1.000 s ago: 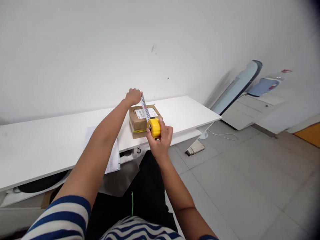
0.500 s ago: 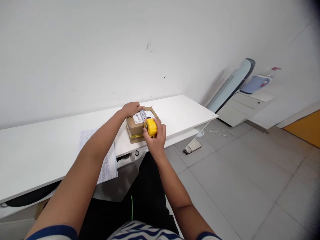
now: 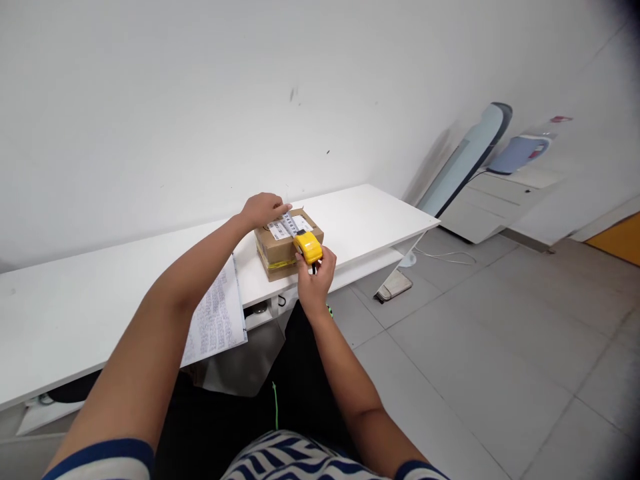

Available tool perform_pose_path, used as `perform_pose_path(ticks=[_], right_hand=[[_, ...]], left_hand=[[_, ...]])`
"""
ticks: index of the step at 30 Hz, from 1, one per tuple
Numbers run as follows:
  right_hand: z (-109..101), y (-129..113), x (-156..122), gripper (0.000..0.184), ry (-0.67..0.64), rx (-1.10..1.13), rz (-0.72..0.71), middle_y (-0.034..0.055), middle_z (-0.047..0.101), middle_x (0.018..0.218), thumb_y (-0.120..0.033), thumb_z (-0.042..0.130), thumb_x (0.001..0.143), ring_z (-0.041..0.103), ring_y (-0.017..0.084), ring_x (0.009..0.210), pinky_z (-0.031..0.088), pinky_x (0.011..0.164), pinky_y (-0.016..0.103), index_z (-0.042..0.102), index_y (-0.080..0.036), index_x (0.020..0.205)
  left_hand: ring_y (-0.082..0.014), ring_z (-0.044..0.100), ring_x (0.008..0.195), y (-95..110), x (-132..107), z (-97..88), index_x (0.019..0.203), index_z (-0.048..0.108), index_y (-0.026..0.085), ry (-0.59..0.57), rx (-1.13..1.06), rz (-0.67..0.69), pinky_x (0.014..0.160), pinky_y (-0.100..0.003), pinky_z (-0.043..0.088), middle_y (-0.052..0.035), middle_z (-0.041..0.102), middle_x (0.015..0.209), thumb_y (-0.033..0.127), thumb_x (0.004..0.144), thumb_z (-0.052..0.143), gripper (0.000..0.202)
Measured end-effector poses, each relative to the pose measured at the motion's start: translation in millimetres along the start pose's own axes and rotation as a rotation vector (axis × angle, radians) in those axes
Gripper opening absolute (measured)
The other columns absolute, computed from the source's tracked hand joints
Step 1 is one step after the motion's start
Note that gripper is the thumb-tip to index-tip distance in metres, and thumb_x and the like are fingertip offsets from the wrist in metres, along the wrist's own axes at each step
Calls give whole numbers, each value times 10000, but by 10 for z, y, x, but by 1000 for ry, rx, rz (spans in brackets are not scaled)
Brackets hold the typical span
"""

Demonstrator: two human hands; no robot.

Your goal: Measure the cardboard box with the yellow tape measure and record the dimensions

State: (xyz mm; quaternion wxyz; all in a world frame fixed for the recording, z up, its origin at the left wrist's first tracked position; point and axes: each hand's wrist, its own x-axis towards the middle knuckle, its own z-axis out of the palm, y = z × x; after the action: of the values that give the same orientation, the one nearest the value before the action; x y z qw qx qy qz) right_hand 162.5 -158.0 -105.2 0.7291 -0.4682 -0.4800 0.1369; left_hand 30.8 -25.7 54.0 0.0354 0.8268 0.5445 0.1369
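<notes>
A cardboard box [image 3: 277,251] with white shipping labels and yellow tape round its side sits near the front edge of the white desk. My right hand [image 3: 317,279] grips a yellow tape measure [image 3: 309,247] at the box's near top edge. From its case, the numbered metal blade [image 3: 290,224] runs across the top of the box to the far edge. There my left hand [image 3: 264,208] is closed, thumb and fingers at the blade's end; its exact grip is partly hidden.
Printed sheets [image 3: 217,317] hang over the front edge of the white desk [image 3: 360,213], left of the box. Beyond the desk's right end are a leaning pale board [image 3: 463,160], a white cabinet [image 3: 480,207] and a cable on the tiled floor. A wall stands behind.
The tape measure's case has tilted and come slightly down and right in view, with more of the blade's numbers showing. My left hand stays at the far edge. The view has shifted a little.
</notes>
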Motion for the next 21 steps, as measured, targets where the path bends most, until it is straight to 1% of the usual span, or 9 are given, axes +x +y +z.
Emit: perform_pose_path(ticks=[3,6,8,10,12,14,15,18,21], right_hand=[[42,36,-15,531,5,105,76,155,559,1287,-560,667,911,627,275,1225,557,1072,521,492,-238,1294],[64,22,-102,601,49,198,115,162,528,1333,-571,655,922,647,253,1225,565,1075,497,394,-247,1355],[28,-20,-186,624,114,225,115,165,526,1340,-584,662,919,648,247,1230,573,1067,490,357,-260,1356],[-62,-69,-264,625,184,262,153,152,542,1333,-588,691,899,651,239,1213,586,1046,482,362,-271,1325],[-192,-101,-315,613,240,336,266,123,564,1332,-581,724,871,665,221,1166,607,1001,454,391,-277,1286],[-336,-98,-329,611,288,417,428,80,595,1301,-581,757,832,682,189,1079,626,908,385,429,-279,1250],[-402,-84,-322,616,314,447,509,57,614,1265,-591,770,808,686,170,1023,623,842,339,449,-280,1232],[-535,-21,-259,636,377,525,683,5,646,1126,-671,756,759,672,131,870,547,666,235,485,-287,1187],[-530,-7,-179,628,364,607,747,11,662,1096,-794,603,807,667,129,816,491,613,220,510,-286,1166]], left_hand=[[-208,578,788,272,-202,-187,680,521,202,75,-45,77,676,-346,309,-59,650,781,546,988,510,461],[-216,594,809,540,-393,-209,726,568,206,40,-80,175,722,-348,363,-57,670,798,541,982,516,424],[-259,635,931,640,-471,-120,845,659,211,15,-81,201,808,-377,421,-89,728,950,535,992,476,400],[-339,619,1202,654,-519,24,1130,715,219,-34,-88,158,975,-442,456,-139,718,1276,589,970,492,460],[-424,431,1495,589,-570,183,1475,573,208,-130,-39,87,1175,-538,377,-181,506,1620,682,875,608,766],[-460,211,1627,455,-654,319,1652,346,169,-171,64,45,1283,-617,228,-201,254,1770,682,810,696,1046],[-459,154,1648,365,-710,374,1680,276,154,-151,98,39,1299,-642,175,-204,187,1789,656,828,693,1073],[-436,131,1662,38,-915,513,1695,228,149,12,20,49,1318,-646,125,-203,182,1791,638,921,604,989],[-406,87,1675,-263,-1137,698,1704,170,122,245,-220,16,1351,-572,88,-232,164,1787,742,922,555,1069]])
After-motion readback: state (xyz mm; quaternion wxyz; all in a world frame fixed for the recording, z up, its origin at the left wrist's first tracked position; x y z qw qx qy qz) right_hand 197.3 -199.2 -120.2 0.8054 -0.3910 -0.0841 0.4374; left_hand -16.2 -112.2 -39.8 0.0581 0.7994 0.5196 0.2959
